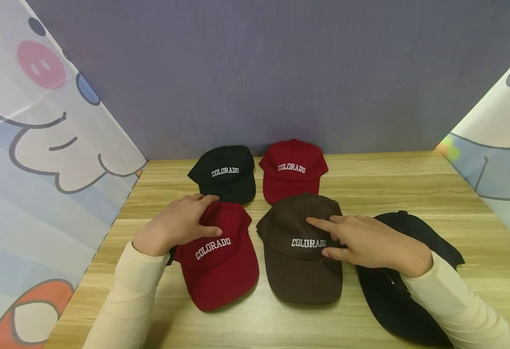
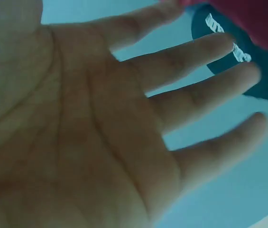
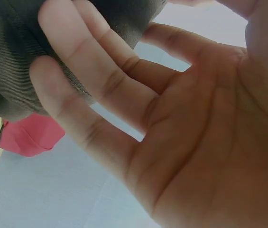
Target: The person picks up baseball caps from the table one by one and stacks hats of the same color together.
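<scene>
The left hand (image 1: 181, 220) is spread with long fingers over the left side of the front red baseball cap (image 1: 229, 276); I cannot tell if it presses. The right hand (image 1: 364, 240) has its fingers extended at the right side of the brown baseball cap (image 1: 303, 283), and it grips nothing. Both caps lie side by side on the wooden table (image 1: 412, 184), and each carries white letters "COLORADO". Behind them, the back black cap (image 1: 224, 165) and the back red cap (image 1: 293, 157) show the same word. The right black cap (image 1: 394, 305) lies partly under the right forearm, its writing mostly hidden.

Reads white COLORADO (image 1: 225, 171) on rear black cap (image 1: 226, 182), same on rear red cap (image 1: 293, 179), front red cap (image 1: 221, 269), brown cap (image 1: 302, 259)
</scene>
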